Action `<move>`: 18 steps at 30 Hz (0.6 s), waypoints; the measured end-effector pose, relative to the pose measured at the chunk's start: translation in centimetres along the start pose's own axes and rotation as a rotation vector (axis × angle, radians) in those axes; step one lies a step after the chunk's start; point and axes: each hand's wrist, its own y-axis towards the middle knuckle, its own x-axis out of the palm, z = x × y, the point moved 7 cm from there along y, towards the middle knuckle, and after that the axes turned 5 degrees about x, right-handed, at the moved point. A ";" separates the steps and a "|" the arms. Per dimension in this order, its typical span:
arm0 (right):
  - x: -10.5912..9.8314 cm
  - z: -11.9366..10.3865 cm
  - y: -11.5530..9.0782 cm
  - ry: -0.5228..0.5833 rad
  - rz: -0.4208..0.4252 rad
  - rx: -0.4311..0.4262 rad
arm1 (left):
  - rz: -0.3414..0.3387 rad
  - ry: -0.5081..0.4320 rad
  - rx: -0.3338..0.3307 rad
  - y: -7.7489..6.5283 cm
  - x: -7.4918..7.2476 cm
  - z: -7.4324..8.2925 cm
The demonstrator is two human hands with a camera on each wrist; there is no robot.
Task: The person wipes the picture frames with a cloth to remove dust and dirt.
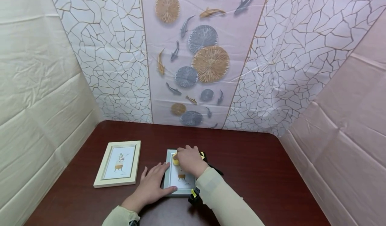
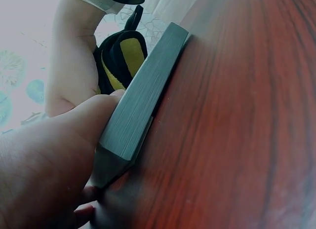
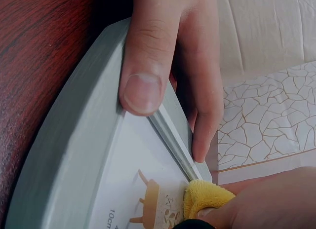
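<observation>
Wiping judged under way, unfinished: yellow cloth (image 1: 175, 159) pinched in the right hand's (image 1: 190, 160) grip at upper left of grey frame (image 1: 182, 183), on desk (image 1: 256, 172). Frame steadied by left hand (image 1: 153, 184), fingers extended. Cream frame (image 1: 120, 162) set apart, untouched; whether already wiped cannot be told.

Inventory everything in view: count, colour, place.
Wood-grain table: 1, dark red, foreground
Grey rectangular picture frame: 1, grey, table centre
Cream rectangular picture frame: 1, cream, table left
Fluffy cloth: 1, yellow, on grey frame
Partly hidden object: 1, black, yellow, beside grey frame
Patterned cloth backdrop: 1, white, pink, behind table
Side cloths: 2, pale, sides
Wrist devices: 2, mostly black, wrists
Sleeves: 2, pale, forearms
Left hand: 1, touching grey frame
Right hand: 1, pinching cloth
</observation>
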 end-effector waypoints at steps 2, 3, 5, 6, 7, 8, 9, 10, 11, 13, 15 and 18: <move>0.0 0.1 -0.1 0.009 -0.007 0.003 | 0.001 0.000 -0.002 0.0 0.1 0.0; 0.0 0.1 -0.1 0.012 -0.009 0.005 | 0.000 0.001 -0.002 0.0 0.1 0.0; 0.0 0.2 -0.2 0.024 -0.020 0.009 | -0.001 0.001 -0.001 0.1 0.2 0.0; 0.0 0.2 -0.2 0.031 -0.025 0.010 | -0.002 0.001 -0.001 0.1 0.3 0.0; 0.0 0.2 -0.3 0.035 -0.029 0.010 | -0.003 0.001 -0.002 0.1 0.3 0.0; -0.1 0.2 -0.3 0.041 -0.032 0.010 | -0.003 0.002 -0.003 0.1 0.3 0.0; -0.2 0.1 -0.4 0.047 -0.036 0.009 | -0.004 0.006 -0.005 0.1 0.3 0.0; -0.2 0.1 -0.5 0.051 -0.038 0.006 | -0.005 0.007 -0.008 0.1 0.3 0.0; -0.3 0.1 -0.5 0.053 -0.040 0.003 | -0.006 0.011 -0.011 0.1 0.3 -0.1; -0.3 -0.1 -0.5 0.054 -0.046 -0.004 | -0.008 0.017 -0.016 0.1 0.2 -0.1; -0.3 -0.2 -0.6 0.055 -0.052 -0.011 | -0.013 0.022 -0.020 0.1 0.2 -0.1; -0.2 -0.3 -0.7 0.062 -0.061 -0.019 | -0.014 0.021 -0.020 0.1 0.1 -0.1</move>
